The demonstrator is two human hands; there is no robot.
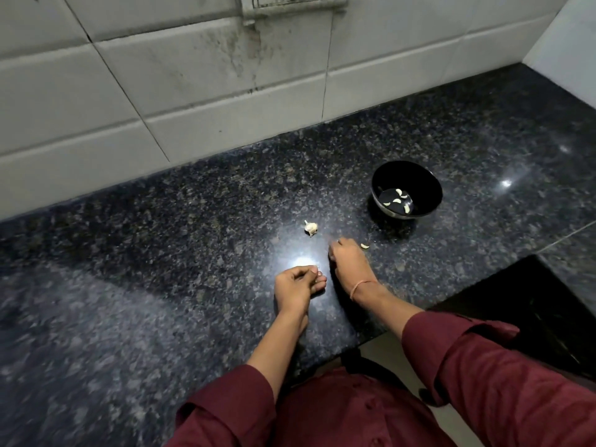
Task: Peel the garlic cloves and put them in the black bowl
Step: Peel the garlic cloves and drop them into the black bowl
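Two hands work over a dark speckled granite counter (161, 253), polished, w/ a bright lamp glare (301, 262) just ahead of the L hand (298, 283) and a smaller glint far right.

L hand: grip curled in, thumb against fingertips. Can't tell if anything is pinched inside.

R hand (346, 258) reaches farther fwd, fingers bent down to the counter. Its grip is hidden behind the knuckles, so can't tell if spread or closed. A pale speck shows at one fingertip. Thin orange band (359, 287) on the R wrist. Both arms in maroon sleeves (483, 366).

Garlic: one loose clove (365, 246) lies on the counter just right of the R fingertips; contact unclear. A part-bulb (311, 228) w/ skin on sits ahead of both hands, apart from them. The black bowl (403, 174) stands upright farther back-right, well apart from the hands; approx four pale peeled cloves (400, 197) lie in its bottom.

Room: counter runs back to a wall of big white tiles (161, 91), grimy, dark streaks near the middle. A switch plate (293, 1) is cut off at the top edge. A second wall meets it at the far-right corner. Counter's front edge is at the person's body; beige floor (380, 353) shows below it, and a glossy black surface (532, 317) sits lower right.
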